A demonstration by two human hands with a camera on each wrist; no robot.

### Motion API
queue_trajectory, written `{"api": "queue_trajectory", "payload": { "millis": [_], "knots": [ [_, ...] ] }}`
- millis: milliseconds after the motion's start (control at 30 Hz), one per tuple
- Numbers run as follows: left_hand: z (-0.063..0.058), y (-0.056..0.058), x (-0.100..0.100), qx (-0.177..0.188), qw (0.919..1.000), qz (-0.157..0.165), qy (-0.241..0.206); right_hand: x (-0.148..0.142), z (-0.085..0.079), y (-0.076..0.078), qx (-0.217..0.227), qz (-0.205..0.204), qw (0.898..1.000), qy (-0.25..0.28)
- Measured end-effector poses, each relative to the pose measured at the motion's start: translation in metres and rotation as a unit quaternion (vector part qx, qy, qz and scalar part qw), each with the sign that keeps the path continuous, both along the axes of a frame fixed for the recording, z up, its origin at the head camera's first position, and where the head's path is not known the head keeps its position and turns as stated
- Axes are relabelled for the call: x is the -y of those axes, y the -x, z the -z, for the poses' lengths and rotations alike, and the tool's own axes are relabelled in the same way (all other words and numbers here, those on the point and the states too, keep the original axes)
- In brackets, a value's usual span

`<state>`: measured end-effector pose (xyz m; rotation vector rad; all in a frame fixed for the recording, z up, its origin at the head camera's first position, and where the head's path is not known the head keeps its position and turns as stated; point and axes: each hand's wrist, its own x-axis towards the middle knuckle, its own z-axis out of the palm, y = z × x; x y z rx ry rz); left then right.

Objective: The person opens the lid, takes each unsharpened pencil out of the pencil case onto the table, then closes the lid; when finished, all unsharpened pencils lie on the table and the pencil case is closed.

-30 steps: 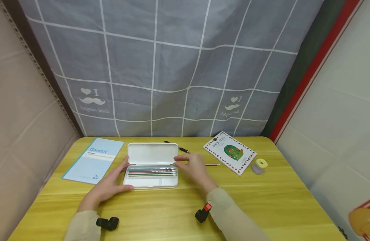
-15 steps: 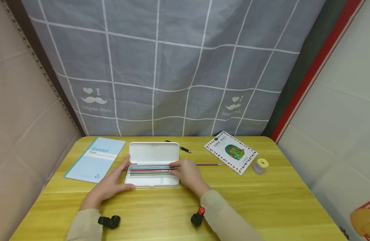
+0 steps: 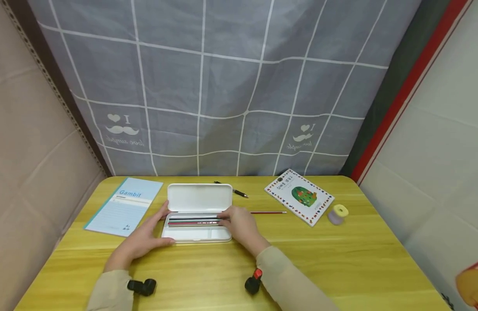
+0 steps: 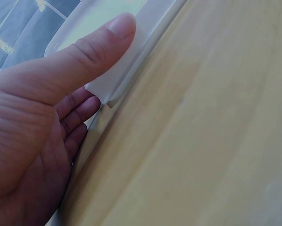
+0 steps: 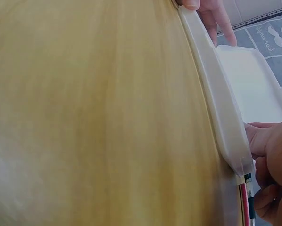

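Observation:
A white pencil case (image 3: 197,234) lies on the table with its lid (image 3: 199,197) raised. Several pencils (image 3: 194,222) of different colours lie lengthwise inside. My left hand (image 3: 139,241) holds the case's left end, thumb at the front corner and fingers round the side and back. In the left wrist view the thumb lies over the white edge. My right hand (image 3: 242,226) reaches over the case's right end, thumb and fingertips pinching the pencils near their right ends. It hides those ends. Just behind it, a red pencil (image 3: 269,212) lies on the table, partly covered by the hand.
A black pen (image 3: 240,193) lies behind the case. A blue notebook (image 3: 124,206) is at the left. To the right are a white booklet (image 3: 299,197) with a green picture and a small yellow-topped container (image 3: 338,214). A grey checked cloth (image 3: 219,86) hangs behind the table.
My right hand has moved left and slightly down, from the case's right hinge area onto the pencils. More of the red pencil on the table shows. My left hand stays on the case.

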<state>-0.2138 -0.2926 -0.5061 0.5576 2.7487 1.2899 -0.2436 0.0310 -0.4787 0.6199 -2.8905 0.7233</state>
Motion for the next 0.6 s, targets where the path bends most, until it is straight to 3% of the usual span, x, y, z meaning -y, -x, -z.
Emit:
{"api": "queue_trajectory", "payload": {
  "millis": [267, 600],
  "knots": [
    [-0.0007, 0.0000, 0.0010, 0.000, 1.0000, 0.000, -0.003, 0.0063, -0.0052, 0.0008, 0.023, 0.016, 0.999, -0.040],
    [-0.0026, -0.0002, 0.0007, -0.003, 1.0000, 0.000, -0.001, 0.0063, -0.0017, -0.0011, 0.016, 0.020, 1.000, 0.001]
  ]
}}
